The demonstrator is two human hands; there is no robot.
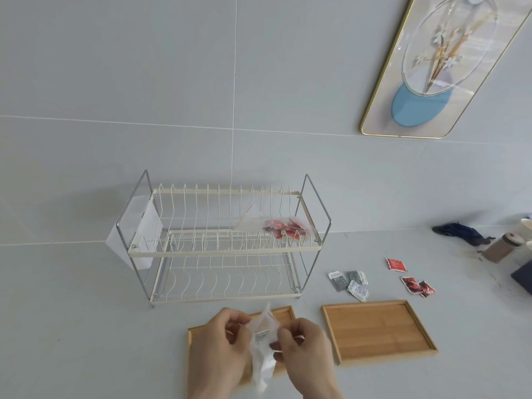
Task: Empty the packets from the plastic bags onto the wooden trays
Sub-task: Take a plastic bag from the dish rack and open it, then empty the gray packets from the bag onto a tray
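Note:
My left hand (221, 341) and my right hand (305, 347) both pinch the top of a clear plastic bag (263, 355) with silvery packets inside, held above the left wooden tray (285, 312). The right wooden tray (377, 329) lies bare beside it. A second plastic bag of red packets (283, 228) rests on the top shelf of the wire dish rack (224, 249). Grey and white packets (348, 282) and red packets (417, 285) lie loose on the surface behind the right tray, with one more red packet (396, 264) further back.
A white paper tag (135, 234) hangs on the rack's left end. At the far right stand a brown bottle (501, 250), a dark blue cloth (457, 231) and a dark box (524, 276). A gold-framed picture (443, 64) hangs on the tiled wall.

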